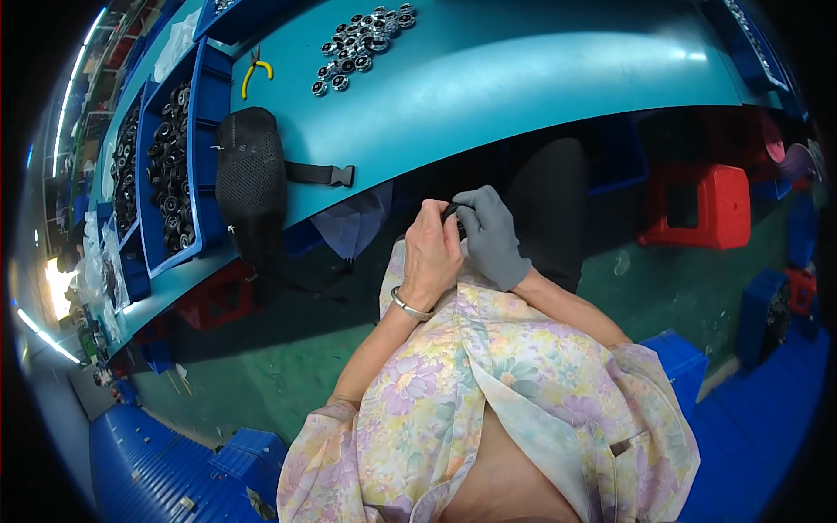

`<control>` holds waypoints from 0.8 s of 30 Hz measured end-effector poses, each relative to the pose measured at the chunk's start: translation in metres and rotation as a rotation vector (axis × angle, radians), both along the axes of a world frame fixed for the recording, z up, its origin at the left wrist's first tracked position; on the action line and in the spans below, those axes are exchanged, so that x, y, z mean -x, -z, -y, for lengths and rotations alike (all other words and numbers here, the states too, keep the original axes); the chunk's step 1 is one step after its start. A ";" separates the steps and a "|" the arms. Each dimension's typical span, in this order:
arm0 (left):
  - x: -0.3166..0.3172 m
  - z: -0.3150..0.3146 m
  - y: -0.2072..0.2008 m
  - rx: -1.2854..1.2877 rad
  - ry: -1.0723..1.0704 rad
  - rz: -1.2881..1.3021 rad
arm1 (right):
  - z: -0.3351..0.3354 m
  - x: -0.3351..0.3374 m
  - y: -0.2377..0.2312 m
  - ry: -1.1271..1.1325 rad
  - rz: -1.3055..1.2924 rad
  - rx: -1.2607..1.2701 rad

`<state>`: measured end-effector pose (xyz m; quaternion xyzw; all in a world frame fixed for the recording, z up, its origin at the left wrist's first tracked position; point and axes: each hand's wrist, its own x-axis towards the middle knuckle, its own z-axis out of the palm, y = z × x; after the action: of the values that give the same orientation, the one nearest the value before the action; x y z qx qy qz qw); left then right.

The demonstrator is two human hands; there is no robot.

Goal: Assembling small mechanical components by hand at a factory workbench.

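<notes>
Here I have the left hand (429,254) and gloved right hand (495,237) clamped on a small black piece (451,210), just off the blue-green table (523,65)'s near edge. Round parts (362,39) lie on the table.

The work table (540,65) was teal with a whitish glare band. The round parts (353,45) on it combined silver rims with black centres. The pliers (257,77) had yellow handles. The pouch (250,166) was black with a mesh pattern; its buckle (342,176) was also black. The parts bin (207,131) was blue, its contents (172,166) mainly black. The small part (450,211) at the fingers was black. The glove (494,240) on the right hand (493,234) was plain grey. The bracelet (410,305) was silver. The shirt (418,383) carried a lilac, yellow and pale green floral print on a cream ground. The trouser leg (551,196) was black. The stool (728,207) was red, the floor (270,383) green.
</notes>
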<state>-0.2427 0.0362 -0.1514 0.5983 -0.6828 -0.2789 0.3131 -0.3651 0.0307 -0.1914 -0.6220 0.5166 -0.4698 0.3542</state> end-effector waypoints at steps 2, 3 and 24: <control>0.001 0.005 -0.001 -0.284 -0.060 -0.263 | -0.003 0.004 0.005 -0.005 0.189 -0.161; 0.000 0.007 0.001 -0.280 -0.054 -0.262 | -0.004 0.006 0.006 -0.018 0.378 -0.322; -0.009 -0.026 0.014 -0.540 0.074 -0.447 | -0.038 0.012 0.002 -0.072 -0.031 -0.108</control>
<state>-0.2334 0.0619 -0.1651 0.5585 -0.5202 -0.5847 0.2750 -0.3767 0.0692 -0.1937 -0.6274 0.5239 -0.4186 0.3958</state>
